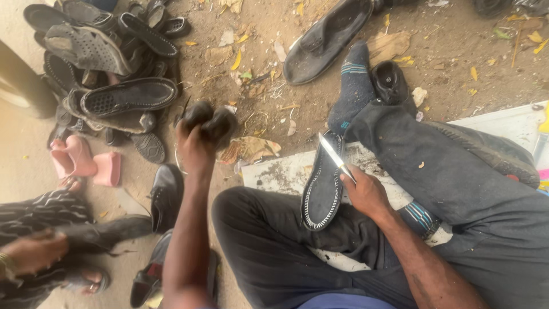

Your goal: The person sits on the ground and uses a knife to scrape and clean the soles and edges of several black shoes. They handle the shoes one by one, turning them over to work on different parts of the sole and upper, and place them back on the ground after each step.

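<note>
The left hand (194, 146) is raised over the dirt, fingers clenched round a dark rounded lump (210, 121); it looks like a shoe part or a wad of rubber, but blur hides which. The right hand (365, 191) grips a knife (335, 155) with a thin, pale, shiny blade that slants up and left. The blade tip lies over a black sole (323, 186), long and flat, edged with a row of white stitches, propped on the person's dark trousers (269, 246).

Under the sole lies a white board (280, 171), scuffed and stained. Beyond it, a foot in a grey sock (354, 86) with teal stripes points far, with a small glossy black shoe (390, 80) just right of it and a big worn black shoe (326, 40) to its far left.

At far left a heap of dark shoes (108, 68), perforated and ribbed, sits on the ground. Near it stand 2 pink boots (86, 160). A black leather shoe (166, 194) lies left of the left forearm. Dry yellow leaves (236, 60) and paper scraps litter the sandy ground. At near left, another person's hand (31, 252) holds a dark shoe.
</note>
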